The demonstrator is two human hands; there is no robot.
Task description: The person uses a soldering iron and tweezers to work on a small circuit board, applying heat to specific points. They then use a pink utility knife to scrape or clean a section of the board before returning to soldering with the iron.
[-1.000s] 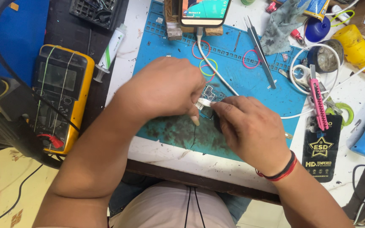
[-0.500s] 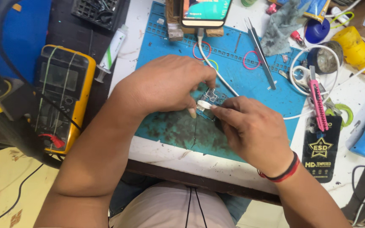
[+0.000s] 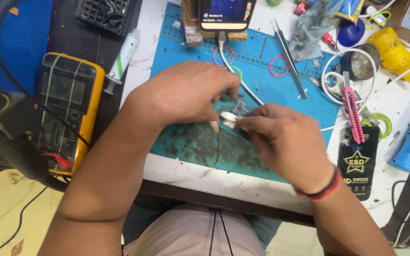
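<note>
Both hands meet over the middle of the blue work mat (image 3: pixel 186 52), toward its near edge where the surface is worn dark

Left hand (image 3: pixel 183 97): palm down, fingers curled over a small white-and-metal part (image 3: pixel 228 117), pinching it from the far side. Right hand (image 3: pixel 283 142): closed in a pinch on the same part from the near side, thumb tip pressed to it. Whether the right fingers also hold a thin tool I cannot tell; something dark shows under them, too hidden to name

The part sits just above the mat, between the two sets of fingertips, well inside the mat's edges. A white cable (image 3: pixel 243 85) runs from the phone (image 3: pixel 226 12) at the mat's far edge down toward the hands; it passes behind the fingers, so contact with the part is unclear

Around: metal tweezers (image 3: pixel 288 57) lying on the mat toward its right edge, pink utility knife (image 3: pixel 352 106) just off that edge, yellow multimeter (image 3: pixel 67 114) off the left edge, white syringe tube (image 3: pixel 122 57) beside it

Judgement on doing this well: keep both wrists low near the mat so the pinch stays steady; hold the part over the mat, not past its near edge, so a slip lands on the mat; light pressure only, the piece looks small and easily bent; keep the cable slack clear of the fingers
</note>
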